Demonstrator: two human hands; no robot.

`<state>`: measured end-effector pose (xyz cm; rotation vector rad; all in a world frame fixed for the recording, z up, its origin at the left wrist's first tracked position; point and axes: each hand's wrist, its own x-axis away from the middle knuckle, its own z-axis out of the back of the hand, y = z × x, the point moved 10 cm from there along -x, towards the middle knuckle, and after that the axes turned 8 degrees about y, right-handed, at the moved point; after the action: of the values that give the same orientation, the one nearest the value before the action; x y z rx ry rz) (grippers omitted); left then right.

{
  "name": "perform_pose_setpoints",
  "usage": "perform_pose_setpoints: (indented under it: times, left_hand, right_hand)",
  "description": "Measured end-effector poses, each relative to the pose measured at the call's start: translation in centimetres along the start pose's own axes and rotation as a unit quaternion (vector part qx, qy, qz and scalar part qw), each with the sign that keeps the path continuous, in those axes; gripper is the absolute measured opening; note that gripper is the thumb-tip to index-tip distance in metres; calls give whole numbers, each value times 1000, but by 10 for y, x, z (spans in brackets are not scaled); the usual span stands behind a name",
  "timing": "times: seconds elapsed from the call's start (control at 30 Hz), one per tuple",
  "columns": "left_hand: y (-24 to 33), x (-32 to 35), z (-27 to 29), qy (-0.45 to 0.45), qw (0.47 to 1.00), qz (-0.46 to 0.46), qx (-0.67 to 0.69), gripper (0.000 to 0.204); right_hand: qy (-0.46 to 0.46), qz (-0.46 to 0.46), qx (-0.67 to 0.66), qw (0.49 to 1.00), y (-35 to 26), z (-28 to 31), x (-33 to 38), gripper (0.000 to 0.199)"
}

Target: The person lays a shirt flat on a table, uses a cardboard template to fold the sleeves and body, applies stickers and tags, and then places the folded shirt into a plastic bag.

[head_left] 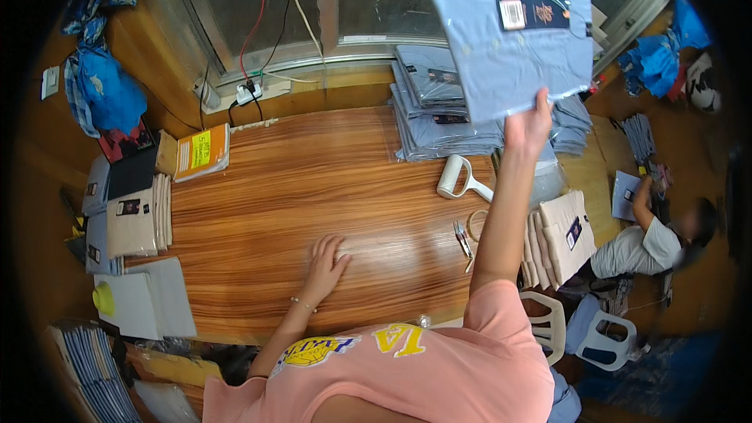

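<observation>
My right hand (528, 127) is raised at the far right of the table, gripping the lower edge of a folded light-blue shirt (517, 63) in a clear plastic bag. A dark label tag sits near the shirt's collar. The packed shirt is held above stacks of similar bagged blue shirts (427, 98), partly hiding them. Lying flat on the bare wooden table (313, 180), my left hand (325, 266) has its fingers stretched out and holds nothing.
Right of centre lie a white lint roller (462, 180), thread snips (463, 243) and a tape roll (476, 225). Beige packed shirts stand at right (560, 239) and left (139, 219). An orange notebook (202, 153) lies at the far left. Another person (642, 247) sits at right, near white chairs.
</observation>
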<state>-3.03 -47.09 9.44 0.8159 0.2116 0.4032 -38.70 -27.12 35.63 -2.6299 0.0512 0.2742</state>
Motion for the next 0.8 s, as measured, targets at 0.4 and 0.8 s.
perform_pose_setpoints:
  times: [0.4, 0.8]
  left_hand:
    - [-6, 21, -9, 59, 979, -74, -182, 46]
    - [-7, 21, -15, 66, 977, -108, -172, 48]
  right_hand:
    - [174, -127, 174, 961, 152, 149, -101, 64]
    - [113, -309, 239, 914, 49, 193, 188, 33]
